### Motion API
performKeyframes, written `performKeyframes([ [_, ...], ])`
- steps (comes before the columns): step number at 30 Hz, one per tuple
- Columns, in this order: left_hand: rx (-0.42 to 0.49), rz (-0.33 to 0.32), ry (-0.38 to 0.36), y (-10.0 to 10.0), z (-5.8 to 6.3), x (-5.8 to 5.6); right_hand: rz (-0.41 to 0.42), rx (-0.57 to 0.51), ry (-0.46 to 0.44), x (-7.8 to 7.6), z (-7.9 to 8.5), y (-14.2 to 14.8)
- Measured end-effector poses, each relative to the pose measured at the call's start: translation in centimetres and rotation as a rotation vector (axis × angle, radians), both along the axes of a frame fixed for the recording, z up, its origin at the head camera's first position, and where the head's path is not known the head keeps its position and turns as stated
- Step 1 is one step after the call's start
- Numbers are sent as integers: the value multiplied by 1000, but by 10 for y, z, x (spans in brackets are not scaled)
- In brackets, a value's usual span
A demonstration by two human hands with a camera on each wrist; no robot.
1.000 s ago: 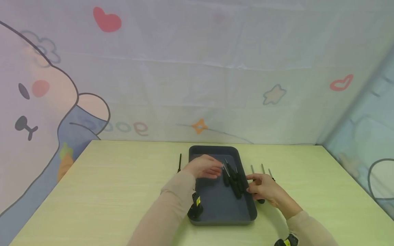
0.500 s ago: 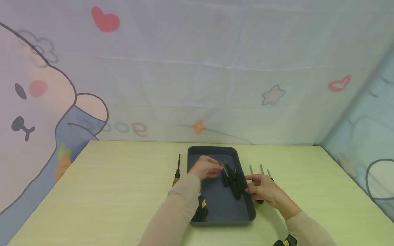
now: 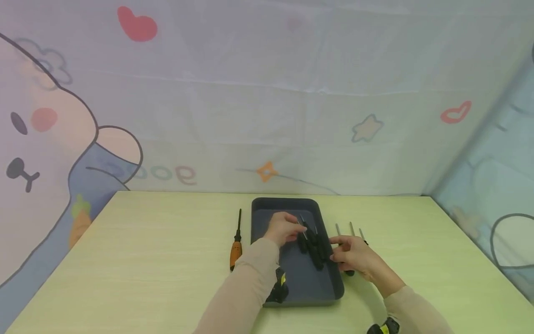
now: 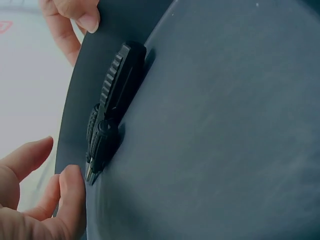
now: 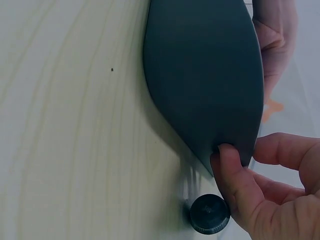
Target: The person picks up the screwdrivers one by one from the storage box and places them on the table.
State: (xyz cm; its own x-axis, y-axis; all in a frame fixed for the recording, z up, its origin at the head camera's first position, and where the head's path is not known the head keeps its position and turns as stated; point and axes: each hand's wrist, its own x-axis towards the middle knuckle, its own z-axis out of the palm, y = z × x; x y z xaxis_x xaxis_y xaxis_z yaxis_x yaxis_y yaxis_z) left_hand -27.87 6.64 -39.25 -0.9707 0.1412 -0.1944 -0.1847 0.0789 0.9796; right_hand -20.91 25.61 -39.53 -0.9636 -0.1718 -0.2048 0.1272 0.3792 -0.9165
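My left hand (image 3: 283,228) reaches over the dark grey tray (image 3: 288,203), close to the shaft tips of several black-handled screwdrivers (image 3: 315,255) lying inside along its right side. In the left wrist view, the left fingers (image 4: 72,195) bend near those tips, with the thumb held apart and nothing gripped. My right hand (image 3: 354,255) pinches the tray's right rim; in the right wrist view its thumb (image 5: 232,162) presses the outer wall while a finger crosses the edge. Partly hidden behind this hand are three more screwdrivers (image 3: 352,228) on the table.
Left of the tray, an orange-handled screwdriver (image 3: 236,253) lies on the pale wooden table (image 3: 167,260). The round black end of a handle (image 5: 210,214) shows just below the right thumb. A printed cloth (image 3: 233,111) hangs behind the table's far edge.
My left hand and forearm have shifted right, nearer the screwdrivers in the tray, uncovering the orange-handled screwdriver. The right hand keeps its hold on the rim. The head view has turned slightly.
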Motion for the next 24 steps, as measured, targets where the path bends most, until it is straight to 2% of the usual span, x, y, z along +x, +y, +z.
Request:
performKeyframes([
  [8, -129, 21, 30, 1, 1, 0, 0, -6, 2, -2, 0, -1],
  [13, -191, 2, 37, 1, 2, -1, -1, -5, 3, -3, 0, 0],
  [16, -252, -18, 39, 4, -2, -4, -1, -9, 2, -3, 0, 0],
  [22, -486, -44, 183, 7, -12, -8, -13, -10, 0, -3, -1, 0],
  [24, -515, -48, 204, 8, -11, -7, -16, -10, -1, -2, -2, 1],
])
